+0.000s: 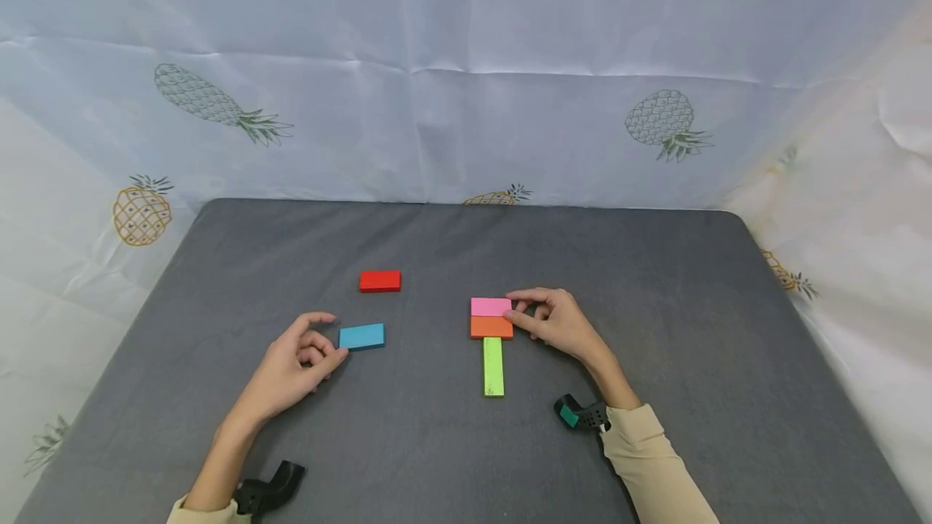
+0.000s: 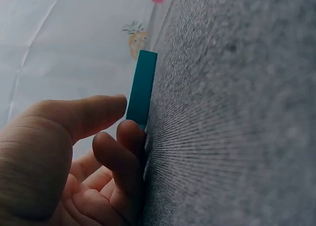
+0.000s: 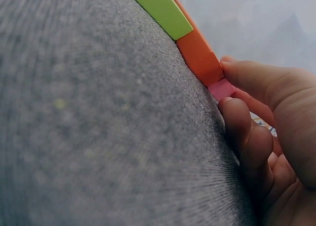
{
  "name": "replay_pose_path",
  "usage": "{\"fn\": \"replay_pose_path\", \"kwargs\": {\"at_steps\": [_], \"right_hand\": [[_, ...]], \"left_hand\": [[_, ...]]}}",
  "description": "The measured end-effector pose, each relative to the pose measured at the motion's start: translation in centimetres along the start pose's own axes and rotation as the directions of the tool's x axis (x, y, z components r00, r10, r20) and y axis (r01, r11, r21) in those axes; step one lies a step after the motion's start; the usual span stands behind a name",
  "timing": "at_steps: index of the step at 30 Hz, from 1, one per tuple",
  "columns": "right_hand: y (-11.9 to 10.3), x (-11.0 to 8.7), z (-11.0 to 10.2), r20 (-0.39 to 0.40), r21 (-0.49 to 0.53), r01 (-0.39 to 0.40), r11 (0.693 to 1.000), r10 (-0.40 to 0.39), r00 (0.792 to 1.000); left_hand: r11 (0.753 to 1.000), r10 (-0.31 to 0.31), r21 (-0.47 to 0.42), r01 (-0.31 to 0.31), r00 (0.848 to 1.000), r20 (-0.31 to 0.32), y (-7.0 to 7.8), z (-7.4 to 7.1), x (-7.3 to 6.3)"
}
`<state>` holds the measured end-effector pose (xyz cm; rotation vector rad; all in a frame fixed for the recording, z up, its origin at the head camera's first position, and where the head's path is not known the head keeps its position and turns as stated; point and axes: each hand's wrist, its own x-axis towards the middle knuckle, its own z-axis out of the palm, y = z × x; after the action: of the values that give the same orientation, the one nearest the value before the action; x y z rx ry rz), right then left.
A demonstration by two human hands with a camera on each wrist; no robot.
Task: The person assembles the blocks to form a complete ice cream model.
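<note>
Presently, left of the frame's centre: one blue block (image 1: pixel 362 336), with left hand (image 1: pixel 294 366) at its left end, thumb at the lower corner, forefinger apart from thumb. Above it: one red block (image 1: pixel 380 281). At centre: one pink block (image 1: pixel 490 307), flush along the upper side of one orange block (image 1: pixel 489 329), pinched at right end by right hand (image 1: pixel 559 323). Below, end against orange block: one green block (image 1: pixel 493 366), upright in frame. All on grey table (image 1: pixel 692 289).

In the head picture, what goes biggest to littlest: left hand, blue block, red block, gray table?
1. Gray table
2. Left hand
3. Blue block, red block: nearly alike; blue lies nearer the camera, so unsure.
</note>
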<state>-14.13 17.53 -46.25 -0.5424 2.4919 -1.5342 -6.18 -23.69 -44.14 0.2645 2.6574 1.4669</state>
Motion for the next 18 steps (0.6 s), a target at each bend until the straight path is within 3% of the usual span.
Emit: {"fn": "replay_pose_path", "kwargs": {"at_steps": [11, 18], "right_hand": [[-0.08, -0.05, -0.06, 0.001, 0.011, -0.015, 1.0, 0.015, 1.0], [-0.14, -0.05, -0.04, 0.001, 0.024, -0.018, 1.0, 0.018, 1.0]], "left_hand": [[0.991, 0.021, 0.134, -0.019, 1.0, -0.01, 0.1, 0.19, 0.49], [0.989, 0.013, 0.147, -0.012, 1.0, -0.005, 0.32, 0.35, 0.54]]}}
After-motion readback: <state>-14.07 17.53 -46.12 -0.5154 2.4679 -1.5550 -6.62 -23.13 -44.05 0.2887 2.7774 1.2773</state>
